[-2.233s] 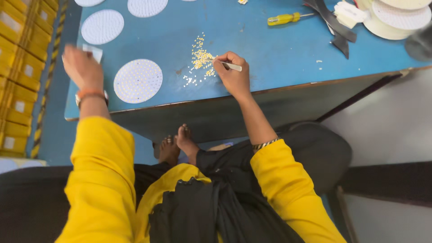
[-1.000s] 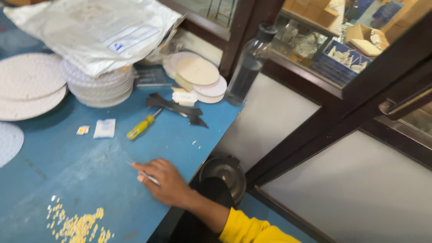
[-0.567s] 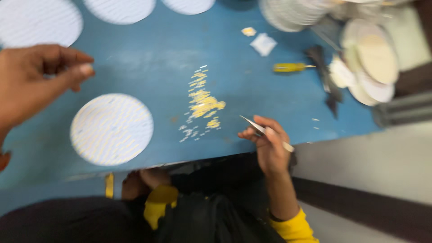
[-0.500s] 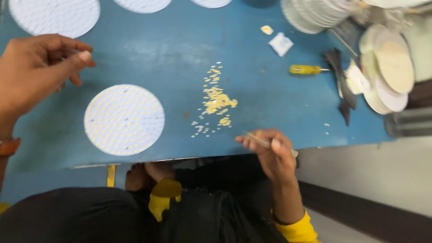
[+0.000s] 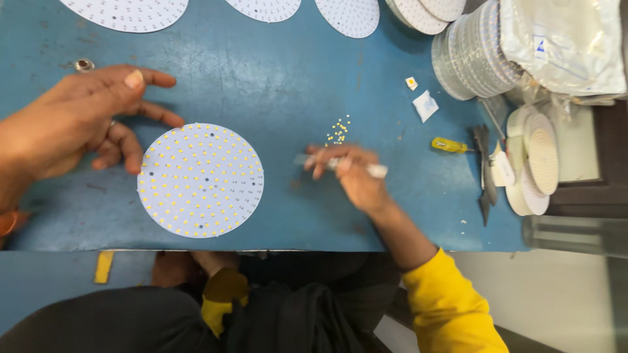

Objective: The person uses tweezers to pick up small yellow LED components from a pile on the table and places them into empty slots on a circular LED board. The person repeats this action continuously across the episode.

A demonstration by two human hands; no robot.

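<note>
Your right hand (image 5: 353, 176) is closed around a slim white tweezer-like tool (image 5: 340, 163), pinched between thumb and fingers, its tip pointing left; the hand is a little blurred, so you cannot tell whether the tip carries anything. Your left hand (image 5: 78, 121) hovers half open, fingers loosely curled and holding nothing, just above and to the left of the round white board (image 5: 200, 180).

Everything lies on the blue surface (image 5: 281, 78), scratched and worn. At its far right corner a crinkled silver plastic bag (image 5: 562, 42) lies partly over a stack of white discs (image 5: 468, 55). Three more round white boards run along the far edge: one at the left (image 5: 124, 8), one in the middle (image 5: 265, 8) and one to its right (image 5: 348, 14), all cut off by the frame.

That round white board before you, dotted with rows of small yellow chips, lies flat near the front edge, between your two hands and touching neither. Further right, flat white reels (image 5: 533, 163) are stacked at the surface's edge, with a dark metal tool (image 5: 484, 173) lying just beside them.

A yellow-handled screwdriver (image 5: 448, 145) lies between your right hand and that dark tool. A small white packet (image 5: 425, 104) lies near the disc stack. A loose scatter of tiny yellow chips (image 5: 337, 131) lies just beyond your right hand, well clear of the board. Smallest of all, a small metal ring (image 5: 84, 65) lies beyond your left hand.
</note>
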